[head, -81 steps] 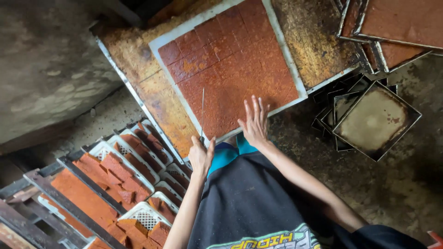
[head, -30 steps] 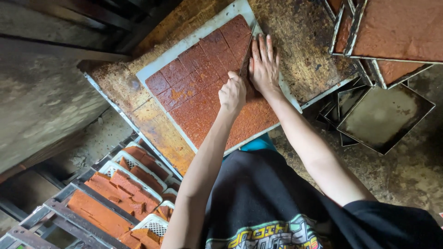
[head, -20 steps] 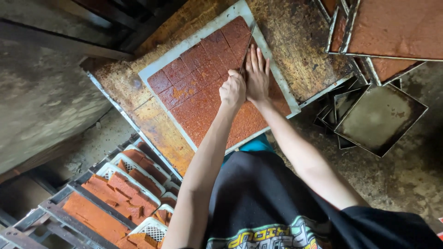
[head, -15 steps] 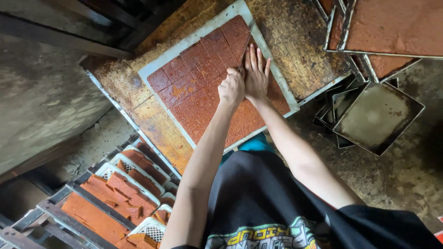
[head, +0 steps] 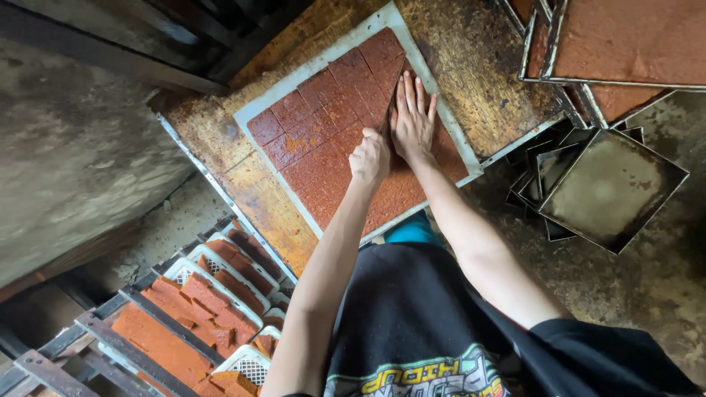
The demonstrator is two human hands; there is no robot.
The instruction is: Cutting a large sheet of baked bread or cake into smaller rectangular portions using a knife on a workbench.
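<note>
A red-brown slab (head: 316, 140), scored into squares, lies on a white board (head: 252, 112) on a stained wooden table (head: 478, 66). My right hand (head: 412, 117) presses flat on the slab near its right edge, with the fingers spread and pointing away from me. My left hand (head: 370, 156) is a fist just beside it and grips a thin knife. The blade is mostly hidden between the two hands, running along a cut line.
Empty square metal trays (head: 610, 187) are stacked on the floor at the right. Above them sit trays filled with the same red-brown sheet (head: 618, 37). White crates of cut pieces (head: 213, 294) rest on a rack at lower left. A concrete wall (head: 73, 162) stands to the left.
Both hands have gone from the slab's near edge to its far right part. Over the last second my right hand has slid in beside my left fist.
</note>
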